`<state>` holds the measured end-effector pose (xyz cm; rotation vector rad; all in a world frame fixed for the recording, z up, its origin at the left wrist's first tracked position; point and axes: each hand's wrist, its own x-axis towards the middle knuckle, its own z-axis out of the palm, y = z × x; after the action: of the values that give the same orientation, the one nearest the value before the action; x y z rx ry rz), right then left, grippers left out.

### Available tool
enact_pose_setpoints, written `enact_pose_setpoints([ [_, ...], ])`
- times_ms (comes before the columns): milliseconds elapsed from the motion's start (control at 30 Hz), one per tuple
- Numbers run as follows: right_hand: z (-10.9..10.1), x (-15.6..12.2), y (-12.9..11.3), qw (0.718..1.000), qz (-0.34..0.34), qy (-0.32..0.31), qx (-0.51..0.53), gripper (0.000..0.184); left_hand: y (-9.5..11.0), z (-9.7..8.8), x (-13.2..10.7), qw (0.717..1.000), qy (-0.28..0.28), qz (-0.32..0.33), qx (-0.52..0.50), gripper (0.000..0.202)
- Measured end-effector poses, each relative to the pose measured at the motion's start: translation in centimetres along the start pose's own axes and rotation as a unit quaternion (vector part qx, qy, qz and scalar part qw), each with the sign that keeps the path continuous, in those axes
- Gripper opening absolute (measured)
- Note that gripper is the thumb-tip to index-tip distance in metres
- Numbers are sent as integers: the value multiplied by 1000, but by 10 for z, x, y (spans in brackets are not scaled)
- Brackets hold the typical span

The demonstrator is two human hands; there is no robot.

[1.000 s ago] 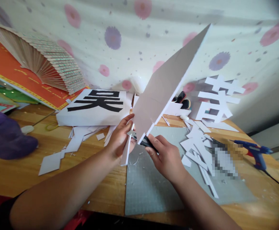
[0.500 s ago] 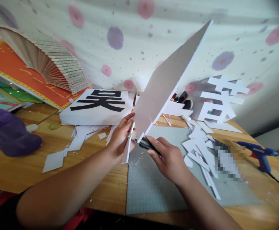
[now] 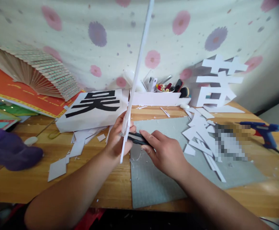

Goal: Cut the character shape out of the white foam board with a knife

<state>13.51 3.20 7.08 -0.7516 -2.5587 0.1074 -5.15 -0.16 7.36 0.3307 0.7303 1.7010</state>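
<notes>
My left hand (image 3: 118,137) grips a large white foam board (image 3: 137,70) near its lower end. The board stands upright, seen almost edge-on, and a narrow strip hangs below the fingers. In my right hand (image 3: 164,150) is a black utility knife (image 3: 137,138), its front end against the board beside the left fingers. The blade itself is hidden by the board's edge. Both hands are above the left side of a grey-green cutting mat (image 3: 158,185).
White offcuts (image 3: 198,132) lie on the mat's right, near a blue glue gun (image 3: 265,131). A white block with a black character (image 3: 93,105) and a folding fan (image 3: 41,76) stand left. Behind are a white organizer (image 3: 156,99) and a white cut-out character (image 3: 218,83).
The board has turned from showing its broad face to nearly edge-on, its top swinging left. My right hand and the knife have shifted slightly left. The view has moved a little.
</notes>
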Motion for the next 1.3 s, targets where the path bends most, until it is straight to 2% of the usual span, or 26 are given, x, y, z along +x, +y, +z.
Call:
enact_pose_setpoints([
  [167, -6, -1, 0, 999, 9, -26, -16, 44, -1, -2, -1, 1000, -9, -17, 11, 42],
  [500, -31, -1, -7, 992, 40, -114, -26, 45, 5, -6, 4, 999, -25, -31, 12, 32],
  [667, -29, 2, -13, 991, 40, -112, -54, 48, 0, -4, 2, 1000, -22, -18, 7, 37],
  [867, -33, 0, -10, 991, 31, -120, -51, 43, -1, -5, 6, 1000, -24, -3, -4, 40],
  [1100, -41, -3, -5, 990, 20, -136, -26, 43, 4, -9, 13, 999, -14, -30, 6, 36],
  [1300, -38, -2, -7, 990, 26, -139, -16, 46, 5, -10, 14, 999, -13, -37, 14, 35],
])
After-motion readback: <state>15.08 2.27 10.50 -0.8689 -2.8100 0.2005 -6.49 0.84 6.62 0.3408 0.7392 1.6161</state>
